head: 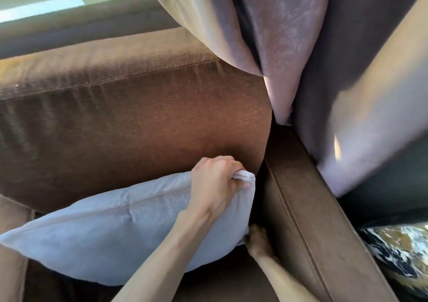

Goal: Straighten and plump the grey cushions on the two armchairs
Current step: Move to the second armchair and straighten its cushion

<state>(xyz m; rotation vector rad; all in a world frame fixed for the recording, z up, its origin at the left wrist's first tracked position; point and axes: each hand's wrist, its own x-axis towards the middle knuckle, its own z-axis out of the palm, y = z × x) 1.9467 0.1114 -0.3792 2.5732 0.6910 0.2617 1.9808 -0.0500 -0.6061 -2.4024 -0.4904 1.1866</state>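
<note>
Your left hand (215,181) reaches across the grey cushion (111,230) and grips its upper right corner, fingers curled round a bunched fold of the fabric; the cushion lies tilted on the seat of the brown armchair (129,116), its top edge leaning against the backrest, its right end close to the chair's inner right corner. Your right hand (258,240) sits low at the cushion's lower right corner, between the cushion and the armrest (298,209); it touches the cushion there, but its fingers are hidden under the fabric, so you cannot tell whether it grips or only presses. Both forearms are bare and enter from the bottom edge. Mauve patterned curtains (284,35) hang over the armrest at upper right, partly blurred; a bright strip of window (39,9) shows at upper left; a dark cushion with a black, white and gold print (398,250) lies beyond the armrest at lower right.
</note>
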